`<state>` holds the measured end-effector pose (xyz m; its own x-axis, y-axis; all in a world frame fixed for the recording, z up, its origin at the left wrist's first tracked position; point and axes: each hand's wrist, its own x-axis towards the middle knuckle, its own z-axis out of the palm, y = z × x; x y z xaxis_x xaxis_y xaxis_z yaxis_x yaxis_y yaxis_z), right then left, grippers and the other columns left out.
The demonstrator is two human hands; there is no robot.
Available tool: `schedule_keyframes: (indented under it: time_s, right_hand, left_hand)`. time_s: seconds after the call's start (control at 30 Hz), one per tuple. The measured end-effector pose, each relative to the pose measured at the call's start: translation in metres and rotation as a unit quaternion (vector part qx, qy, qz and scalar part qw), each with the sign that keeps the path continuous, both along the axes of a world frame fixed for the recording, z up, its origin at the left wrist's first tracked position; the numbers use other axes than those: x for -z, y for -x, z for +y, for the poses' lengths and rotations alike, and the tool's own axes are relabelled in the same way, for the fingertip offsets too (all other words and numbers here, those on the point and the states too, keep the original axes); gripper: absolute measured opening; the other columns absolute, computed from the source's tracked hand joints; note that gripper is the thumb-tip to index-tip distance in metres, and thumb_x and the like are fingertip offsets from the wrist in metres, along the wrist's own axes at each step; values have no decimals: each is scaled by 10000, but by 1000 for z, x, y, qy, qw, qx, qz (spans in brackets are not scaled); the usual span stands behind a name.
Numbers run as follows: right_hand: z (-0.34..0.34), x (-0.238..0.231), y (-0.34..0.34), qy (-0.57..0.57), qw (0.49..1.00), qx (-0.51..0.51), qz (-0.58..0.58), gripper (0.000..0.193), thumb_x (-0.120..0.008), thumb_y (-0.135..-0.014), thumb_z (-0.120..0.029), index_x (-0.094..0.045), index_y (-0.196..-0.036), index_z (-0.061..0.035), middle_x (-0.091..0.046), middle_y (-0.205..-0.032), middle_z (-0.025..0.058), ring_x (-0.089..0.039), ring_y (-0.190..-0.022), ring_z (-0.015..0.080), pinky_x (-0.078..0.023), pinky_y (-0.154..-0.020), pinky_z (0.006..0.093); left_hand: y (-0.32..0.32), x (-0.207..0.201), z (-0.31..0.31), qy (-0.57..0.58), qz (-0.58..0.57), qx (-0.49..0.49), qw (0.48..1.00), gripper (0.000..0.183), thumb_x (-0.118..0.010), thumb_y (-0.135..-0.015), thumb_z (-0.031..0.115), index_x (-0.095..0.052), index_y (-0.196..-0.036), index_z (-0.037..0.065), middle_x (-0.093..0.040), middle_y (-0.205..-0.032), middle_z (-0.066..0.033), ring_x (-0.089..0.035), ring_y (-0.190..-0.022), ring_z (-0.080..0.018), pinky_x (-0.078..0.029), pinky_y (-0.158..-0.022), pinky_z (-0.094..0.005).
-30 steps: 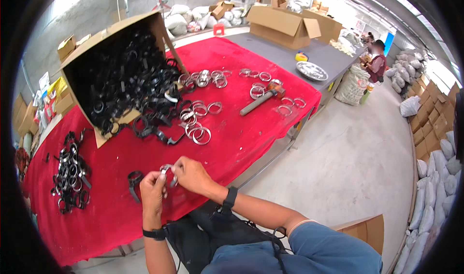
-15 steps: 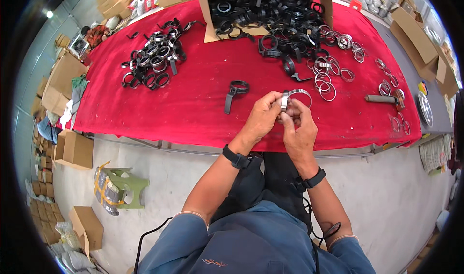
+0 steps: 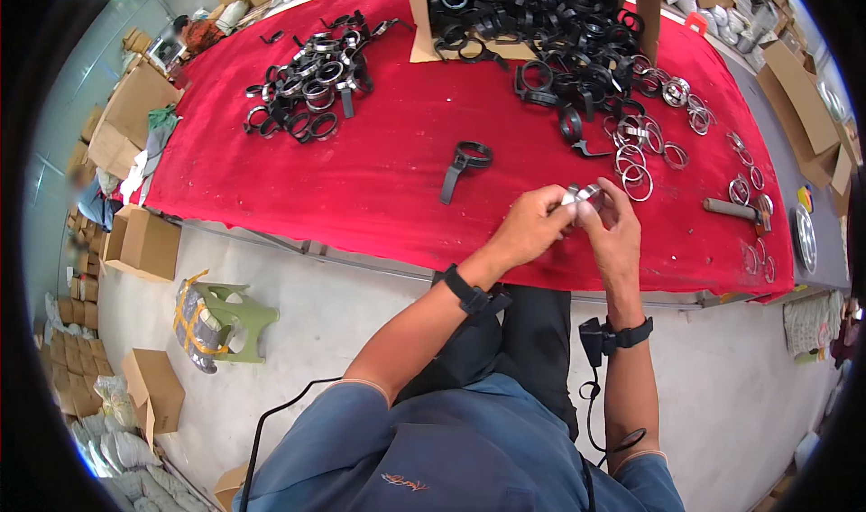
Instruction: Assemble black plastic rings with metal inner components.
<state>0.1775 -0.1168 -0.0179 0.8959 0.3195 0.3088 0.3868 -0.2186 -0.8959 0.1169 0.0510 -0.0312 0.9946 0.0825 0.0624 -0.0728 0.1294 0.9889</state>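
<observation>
Above the near part of the red-covered table, my left hand [image 3: 530,227] pinches a shiny metal ring [image 3: 570,194] between its fingers. Close beside it, my right hand [image 3: 617,234] is closed on another metal ring [image 3: 590,192]. The two rings meet or overlap between my fingertips; whether they are joined cannot be made out. A black ring with a flat handle [image 3: 470,157] lies alone to the left of my hands. Just beyond my right hand lie loose thin metal rings [image 3: 637,184].
An open carton [image 3: 419,25] at the back spills a heap of black ring parts [image 3: 559,79]. Another pile of rings [image 3: 316,83] lies at left. A hammer [image 3: 732,209] rests at right, near a round metal plate [image 3: 805,239]. A green stool [image 3: 244,318] stands on the floor.
Both hands have shifted slightly right with the metal rings. The ring in my right hand has turned and now sits closer against the other one.
</observation>
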Motion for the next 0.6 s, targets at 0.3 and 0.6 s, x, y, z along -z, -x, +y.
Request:
schedule_keyframes:
  time_s: [0.3, 0.6]
  right_hand:
    - [-49, 27, -23, -252, 942, 98, 200, 536, -682, -1043, -146, -496, -1514, 28, -668, -1344, 168, -665, -1254, 271, -586, -990, 383]
    - [-76, 3, 4, -471, 801, -131, 345, 526, -566, -1082, -304, -514, -1503, 5, -533, -1538, 271, -492, -1469, 421, -484, -1142, 520]
  left_hand:
    - [-26, -29, -20, -258, -153, -55, 952, 299, -695, -990, 262, -689, -932, -31, -661, -833, -227, -657, -772, -389, -502, -713, -474]
    - [-93, -29, 25, -490, -187, -161, 836, 310, -838, -785, 281, -745, -928, 22, -716, -982, -193, -697, -990, -416, -573, -868, -520]
